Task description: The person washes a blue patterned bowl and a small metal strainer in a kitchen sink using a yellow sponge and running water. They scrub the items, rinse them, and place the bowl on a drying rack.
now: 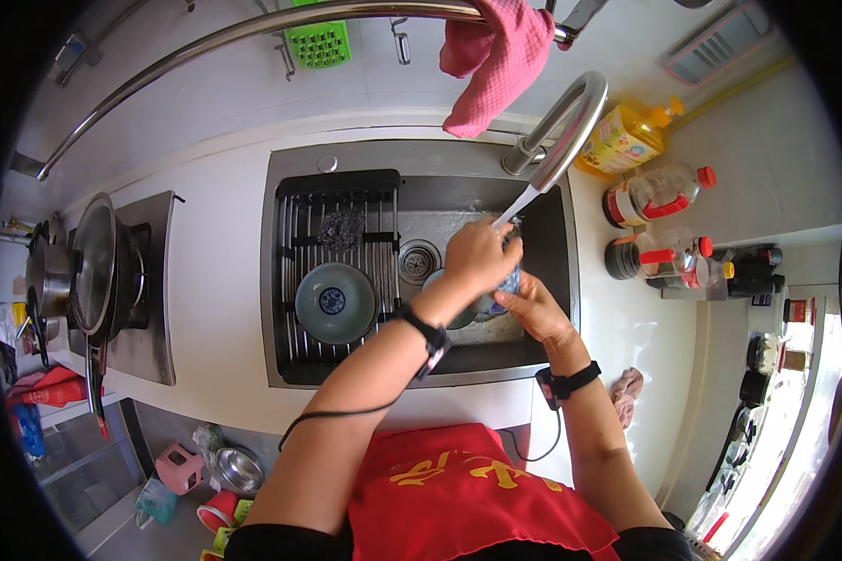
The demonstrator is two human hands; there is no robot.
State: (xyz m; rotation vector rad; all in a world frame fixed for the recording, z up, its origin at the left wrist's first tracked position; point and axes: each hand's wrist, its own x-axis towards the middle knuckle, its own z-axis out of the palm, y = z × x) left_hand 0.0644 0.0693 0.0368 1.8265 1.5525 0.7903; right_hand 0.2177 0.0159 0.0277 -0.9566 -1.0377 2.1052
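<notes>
A bowl with a blue-and-white pattern is tilted in the right part of the steel sink, held between both hands. My left hand grips its upper side, and some fingers are hidden behind it. Lower down, my right hand has the thumb and fingers on the bowl's edge. Water runs from the curved faucet onto the left hand and the bowl. Beneath the hands, a pale green bowl is partly covered by the left wrist.
A drying rack over the sink's left side bears a green-grey bowl and a steel wool scrubber. Dish soap and bottles line the right counter. A pink cloth hangs above. Left is a lidded pan.
</notes>
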